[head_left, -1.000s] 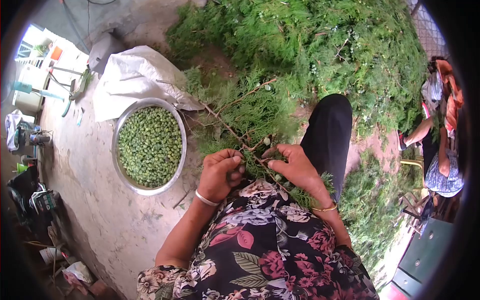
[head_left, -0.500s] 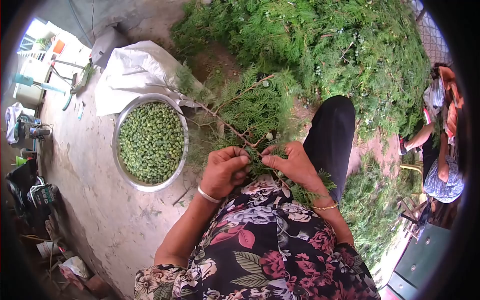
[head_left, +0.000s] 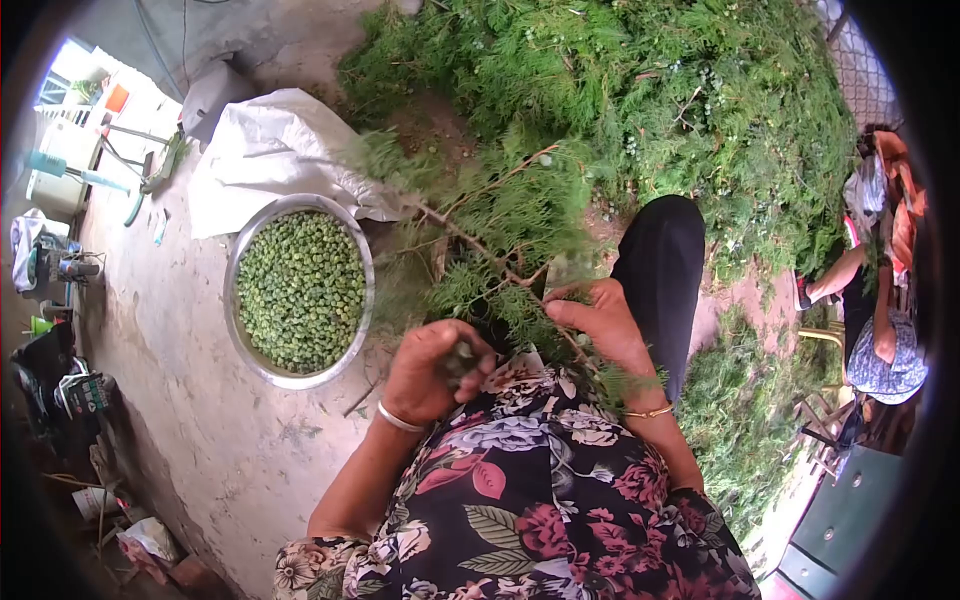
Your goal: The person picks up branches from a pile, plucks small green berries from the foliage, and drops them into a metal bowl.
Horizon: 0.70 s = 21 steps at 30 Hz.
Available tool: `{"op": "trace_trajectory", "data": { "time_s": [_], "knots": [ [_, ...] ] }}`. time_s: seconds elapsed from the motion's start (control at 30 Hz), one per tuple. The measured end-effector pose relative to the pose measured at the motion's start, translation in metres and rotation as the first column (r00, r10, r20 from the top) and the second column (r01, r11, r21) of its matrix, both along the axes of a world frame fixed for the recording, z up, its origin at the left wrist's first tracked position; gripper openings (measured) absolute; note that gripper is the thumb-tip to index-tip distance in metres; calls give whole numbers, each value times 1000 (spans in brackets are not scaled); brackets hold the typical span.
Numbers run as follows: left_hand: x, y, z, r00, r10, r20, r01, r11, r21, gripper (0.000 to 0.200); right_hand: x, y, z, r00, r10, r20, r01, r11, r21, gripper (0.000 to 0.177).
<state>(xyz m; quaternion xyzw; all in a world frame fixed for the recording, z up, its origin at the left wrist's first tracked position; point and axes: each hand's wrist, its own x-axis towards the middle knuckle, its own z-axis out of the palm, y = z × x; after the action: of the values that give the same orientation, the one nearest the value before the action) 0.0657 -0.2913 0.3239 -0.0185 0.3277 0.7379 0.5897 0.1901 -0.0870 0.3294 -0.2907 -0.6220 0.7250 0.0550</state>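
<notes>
left hand (head_left: 432, 372) curled in fist round few green bits (head_left: 460, 357), probably so none spill. right hand (head_left: 600, 325) pinches cypress branch (head_left: 500, 240) by stem, steadying it over lap. steel basin (head_left: 232, 290) of green cones just beside left, easy reach. cut-branch heap (head_left: 650, 90) beyond.

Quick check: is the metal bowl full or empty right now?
Nearly full: green pods fill the metal bowl almost to its rim, hiding the bottom.
</notes>
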Motion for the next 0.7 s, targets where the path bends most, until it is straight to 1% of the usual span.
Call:
{"op": "trace_trajectory", "data": {
  "time_s": [0.03,0.07,0.13,0.17,0.2,0.27,0.3,0.33,0.37,0.4,0.43,0.5,0.53,0.6,0.63,0.7],
  "knots": [
    [4,1,-1,999,-26,-19,27,999,20,20,1,1,4,999,-23,-38,21,998,-59,12],
    [6,4,-3,1000,-22,-20,23,1000,18,20,3,1,7,999,-19,-38,16,998,-62,12],
    [10,13,-5,989,-28,-143,11,993,-115,14,7,2,12,996,-64,-62,55,990,-130,11],
    [8,18,-2,995,-20,-95,6,990,-139,5,9,3,14,998,-37,-49,32,995,-95,13],
    [7,24,-1,995,-15,-99,1,991,-135,5,10,3,13,998,-32,-53,27,995,-91,13],
    [8,36,0,993,-59,-101,37,978,-205,5,14,2,10,991,-92,-101,72,980,-185,14],
    [9,39,0,993,-62,-105,37,974,-223,7,15,1,11,991,-88,-103,68,980,-186,14],
    [10,42,1,993,-59,-106,34,974,-224,7,16,1,11,991,-95,-89,77,979,-188,15],
    [12,45,3,997,-30,-75,15,981,-192,3,17,1,12,992,-105,-75,89,978,-190,15],
    [13,47,4,999,-4,-42,-3,987,-159,4,18,2,11,992,-105,-75,90,978,-190,15],
    [14,48,4,999,-5,-42,-1,987,-159,4,19,3,9,993,-90,-79,73,979,-191,15],
    [16,50,1,996,39,-84,-50,989,-137,4,20,3,7,994,-78,-82,62,980,-190,15],
    [15,51,0,996,38,-82,-49,989,-136,4,19,3,5,994,-65,-83,51,986,-161,14],
    [12,50,-1,964,-5,-266,-27,993,-116,13,16,1,5,995,-51,-83,40,991,-132,14],
    [12,50,0,964,-6,-265,-26,993,-117,13,14,-1,5,995,-67,-74,58,991,-124,13],
    [15,51,5,897,7,-441,-87,983,-160,19,12,-4,6,994,-87,-61,79,990,-119,13]
  ]
}}
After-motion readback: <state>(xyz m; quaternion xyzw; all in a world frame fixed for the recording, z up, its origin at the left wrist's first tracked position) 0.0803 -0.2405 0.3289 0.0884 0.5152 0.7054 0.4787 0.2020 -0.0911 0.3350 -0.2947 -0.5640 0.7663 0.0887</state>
